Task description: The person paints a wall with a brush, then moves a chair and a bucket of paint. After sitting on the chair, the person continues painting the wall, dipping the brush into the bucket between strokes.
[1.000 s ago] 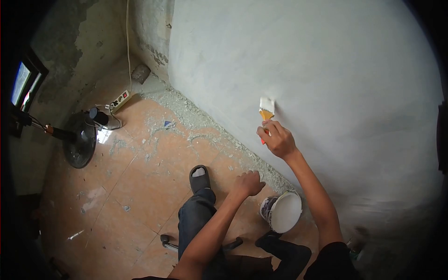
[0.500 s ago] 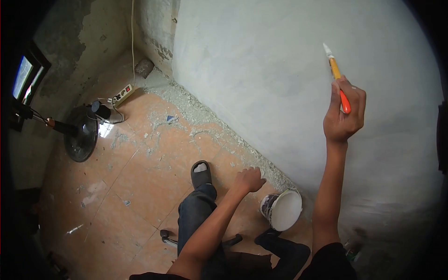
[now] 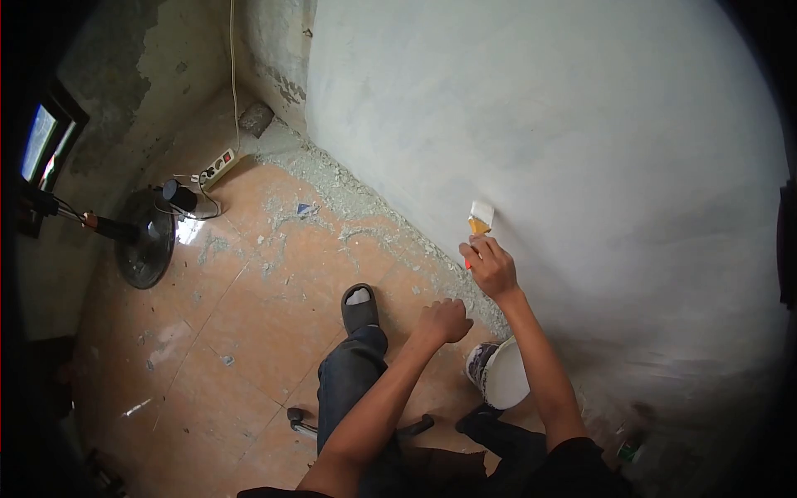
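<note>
A paintbrush (image 3: pixel 481 214) with white-coated bristles, a yellow middle and an orange-red handle is gripped in my right hand (image 3: pixel 493 267). Its bristles point up and overlap the lower part of the whitish wall (image 3: pixel 531 108). Below that forearm stands a bucket (image 3: pixel 504 378) of white paint, its right side hidden by the arm. My left hand (image 3: pixel 445 320) is curled into a loose fist above the floor, between my sandalled foot and the bucket, with nothing showing in it.
Crumbled debris (image 3: pixel 365 199) lines the foot of the wall and scatters over the tiled floor (image 3: pixel 249 332). At the left are a power strip (image 3: pixel 217 168) with its cord, a dark round stand base (image 3: pixel 143 249) and a black-topped container (image 3: pixel 178 195). Chair legs (image 3: pixel 413 427) show below me.
My right hand has brought the paintbrush down and to the left along the wall, and the brush's broad side now shows. The forearm now covers part of the bucket. My left hand stays put.
</note>
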